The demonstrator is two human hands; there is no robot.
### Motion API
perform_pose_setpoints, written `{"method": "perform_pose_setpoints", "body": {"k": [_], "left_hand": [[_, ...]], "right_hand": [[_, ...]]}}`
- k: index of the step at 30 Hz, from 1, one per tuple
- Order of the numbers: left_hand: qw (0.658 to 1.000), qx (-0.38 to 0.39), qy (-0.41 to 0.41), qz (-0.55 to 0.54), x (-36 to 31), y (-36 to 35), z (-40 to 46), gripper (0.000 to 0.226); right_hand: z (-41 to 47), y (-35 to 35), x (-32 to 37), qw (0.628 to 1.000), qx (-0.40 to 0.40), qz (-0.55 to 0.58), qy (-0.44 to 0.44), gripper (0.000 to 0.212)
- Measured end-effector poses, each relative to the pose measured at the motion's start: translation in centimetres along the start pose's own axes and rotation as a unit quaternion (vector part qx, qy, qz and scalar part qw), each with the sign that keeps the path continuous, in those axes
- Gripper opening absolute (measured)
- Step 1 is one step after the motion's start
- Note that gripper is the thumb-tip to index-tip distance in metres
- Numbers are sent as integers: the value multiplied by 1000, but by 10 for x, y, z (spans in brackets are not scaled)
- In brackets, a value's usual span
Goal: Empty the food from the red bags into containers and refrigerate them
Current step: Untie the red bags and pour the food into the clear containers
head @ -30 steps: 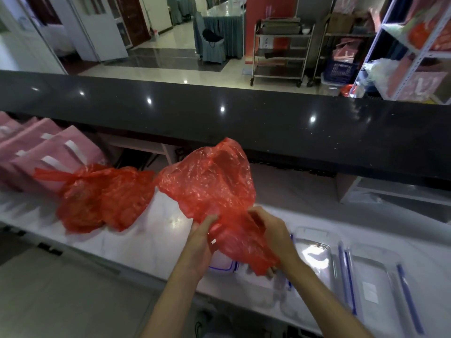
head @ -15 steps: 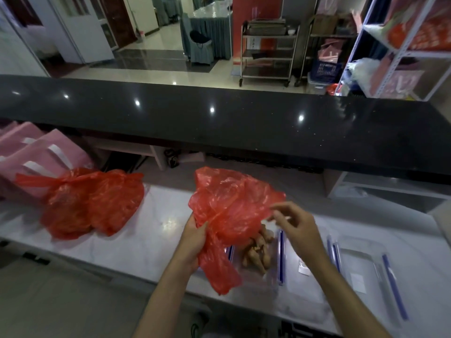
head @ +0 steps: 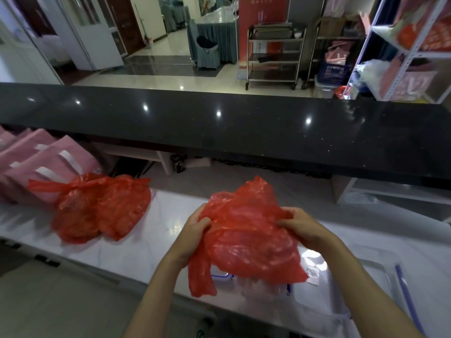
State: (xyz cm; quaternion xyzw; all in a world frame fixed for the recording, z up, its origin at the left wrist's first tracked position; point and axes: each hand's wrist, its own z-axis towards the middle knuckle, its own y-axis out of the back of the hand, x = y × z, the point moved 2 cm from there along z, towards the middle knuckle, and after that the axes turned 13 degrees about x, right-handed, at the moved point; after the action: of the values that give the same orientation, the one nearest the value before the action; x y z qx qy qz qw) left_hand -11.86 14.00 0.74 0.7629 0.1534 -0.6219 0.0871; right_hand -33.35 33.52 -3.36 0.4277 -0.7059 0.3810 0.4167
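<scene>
Our left hand (head: pixel 195 228) and right hand (head: pixel 301 225) both grip a crumpled red bag (head: pixel 246 237) above a clear container (head: pixel 268 286) on the marble surface (head: pixel 136 250).

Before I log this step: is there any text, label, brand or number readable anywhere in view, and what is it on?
None can be read.
Red banner at the back: pale characters along its top, too blurred to read.
Paper sign on the steel trolley: dark marks, too small.
Sticker on the clear lid: no legible print.
Held red bag: no print visible.
</scene>
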Motion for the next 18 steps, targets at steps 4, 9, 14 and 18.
{"method": "perform_pose_setpoints", "body": {"k": [4, 9, 14, 18], "left_hand": [[994, 23, -16, 107, -2, 20, 7, 39], [887, 135, 39, 439, -2, 28, 32, 93], [839, 94, 39, 534, 4, 50, 81, 84], [878, 63, 58, 472, 17, 70, 122, 61]], "right_hand": [[6, 26, 6, 981, -166, 78, 62, 21], [17, 59, 1, 953, -266, 132, 57, 19], [31, 86, -20, 918, -317, 234, 48, 15], [40, 109, -39, 885, -370, 281, 36, 33]]}}
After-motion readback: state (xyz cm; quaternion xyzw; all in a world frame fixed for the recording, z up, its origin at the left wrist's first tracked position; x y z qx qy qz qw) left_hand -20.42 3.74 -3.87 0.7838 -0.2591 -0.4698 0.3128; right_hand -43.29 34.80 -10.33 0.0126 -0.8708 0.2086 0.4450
